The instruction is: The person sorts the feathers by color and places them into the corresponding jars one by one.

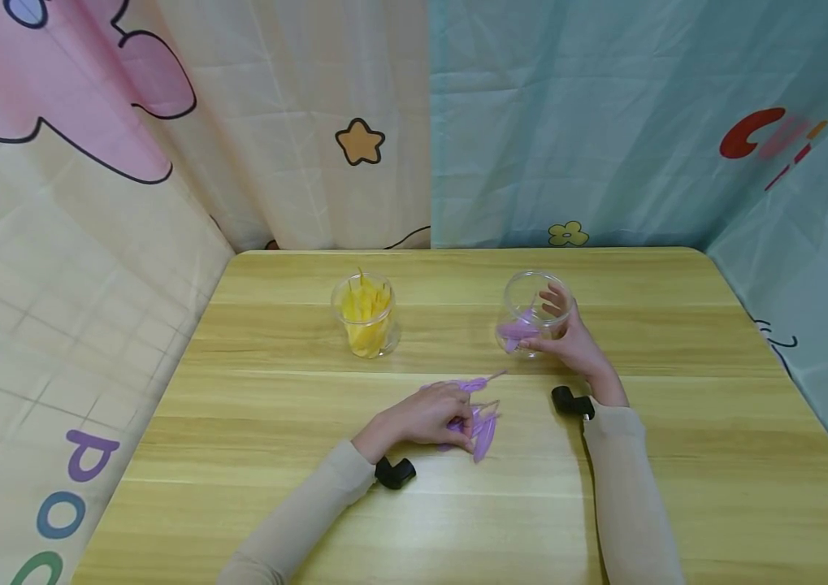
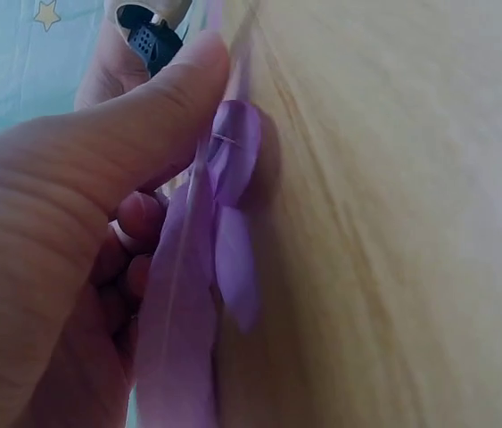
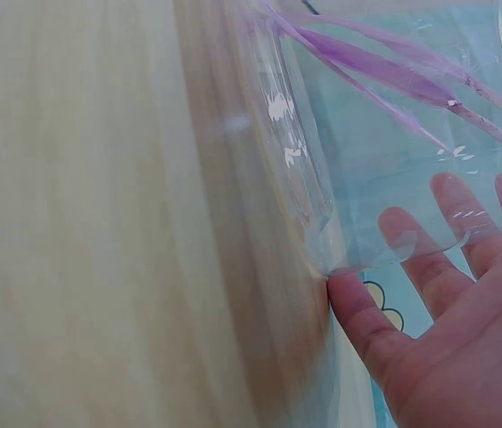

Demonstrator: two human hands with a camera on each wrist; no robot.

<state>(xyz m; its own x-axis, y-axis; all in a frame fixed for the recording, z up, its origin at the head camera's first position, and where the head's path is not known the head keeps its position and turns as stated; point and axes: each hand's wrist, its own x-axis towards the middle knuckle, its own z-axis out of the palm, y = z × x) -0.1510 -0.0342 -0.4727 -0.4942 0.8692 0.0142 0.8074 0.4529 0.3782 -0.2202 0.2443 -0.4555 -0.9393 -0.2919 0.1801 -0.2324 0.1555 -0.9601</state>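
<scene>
Wooden table (image 1: 677, 455), curtained walls; left hand (image 1: 424, 416) pinches feathers (image 1: 483, 426), right hand (image 1: 567, 341) cups jar (image 1: 531, 313).

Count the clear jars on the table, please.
2. One jar with yellow feathers stands left of centre; the other jar, holding purple feathers, is steadied by the right hand. None seem hidden.
</scene>
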